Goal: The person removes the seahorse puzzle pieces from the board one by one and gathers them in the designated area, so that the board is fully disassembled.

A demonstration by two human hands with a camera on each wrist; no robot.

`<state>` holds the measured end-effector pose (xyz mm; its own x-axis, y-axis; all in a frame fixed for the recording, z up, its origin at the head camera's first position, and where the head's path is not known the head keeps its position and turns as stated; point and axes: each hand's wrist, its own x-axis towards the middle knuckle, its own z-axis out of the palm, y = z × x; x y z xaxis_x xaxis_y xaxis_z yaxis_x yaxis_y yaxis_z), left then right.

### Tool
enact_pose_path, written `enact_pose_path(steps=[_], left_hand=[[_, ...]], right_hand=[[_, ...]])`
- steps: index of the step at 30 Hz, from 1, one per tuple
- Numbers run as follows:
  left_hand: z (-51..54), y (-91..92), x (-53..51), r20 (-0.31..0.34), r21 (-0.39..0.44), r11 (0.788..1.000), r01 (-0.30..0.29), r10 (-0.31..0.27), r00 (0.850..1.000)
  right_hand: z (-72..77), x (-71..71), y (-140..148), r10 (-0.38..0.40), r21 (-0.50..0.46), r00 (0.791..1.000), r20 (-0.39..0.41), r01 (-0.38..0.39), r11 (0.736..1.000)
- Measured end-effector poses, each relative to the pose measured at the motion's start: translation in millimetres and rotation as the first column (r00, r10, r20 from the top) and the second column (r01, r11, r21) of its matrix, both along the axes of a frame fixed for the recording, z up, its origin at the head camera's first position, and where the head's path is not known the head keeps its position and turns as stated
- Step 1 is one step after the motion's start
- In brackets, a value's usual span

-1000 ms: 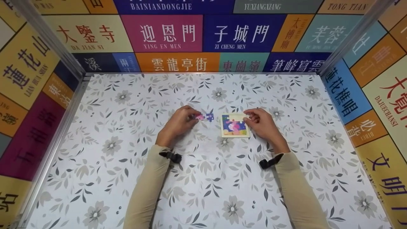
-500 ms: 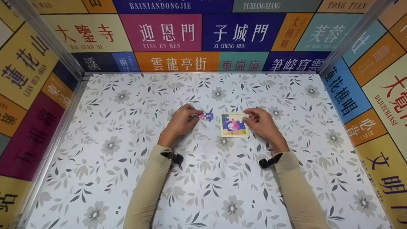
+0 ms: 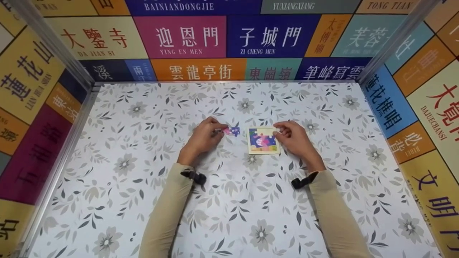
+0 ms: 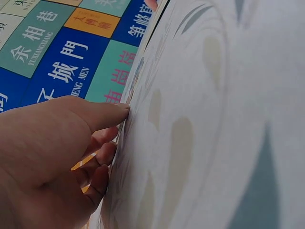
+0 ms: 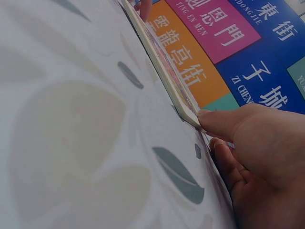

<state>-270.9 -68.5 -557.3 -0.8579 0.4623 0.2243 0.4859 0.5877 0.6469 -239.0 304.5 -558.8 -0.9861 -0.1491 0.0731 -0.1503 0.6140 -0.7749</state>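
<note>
Small pink-and-blue cardboard-like puzzle pieces had edged toward a square cream puzzle tray.
Just left of the tray, on the white floral counter, the left hand had shifted slightly closer, its fingers narrowed in a pinch at the pieces' left end; the right hand had stayed, fingers gripping the tray's right edge. The tray's upper right showed bare cream, so the picture remained incomplete, the pieces outside it.
</note>
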Motion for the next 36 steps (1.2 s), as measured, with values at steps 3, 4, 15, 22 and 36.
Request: enact_pose_path(steps=[3,4,15,22,36], left_hand=[[3.6,-0.8,1.2,-0.002,-0.022,1.000,0.014,-0.014,1.000],[4.7,-1.1,1.6,0.005,-0.025,1.000,0.017,-0.016,1.000],[11.0,2.3,1.0,0.063,-0.003,1.000,0.029,-0.029,0.998],[15.2,16.7,2.8,-0.034,-0.003,1.000,0.007,-0.007,0.999],[19.2,62.9,1.6,-0.024,-0.063,0.993,0.097,-0.099,0.995]], right_hand=[[-0.6,-0.3,0,0.000,0.002,1.000,-0.005,0.000,1.000],[-0.8,-0.5,0,0.000,-0.001,1.000,-0.006,0.000,1.000],[-2.1,-0.8,0,0.008,-0.024,1.000,0.000,-0.008,1.000],[-1.0,-1.1,0,0.010,-0.017,1.000,0.003,-0.010,1.000],[-2.2,-1.2,0,0.005,-0.019,1.000,-0.005,-0.005,1.000]])
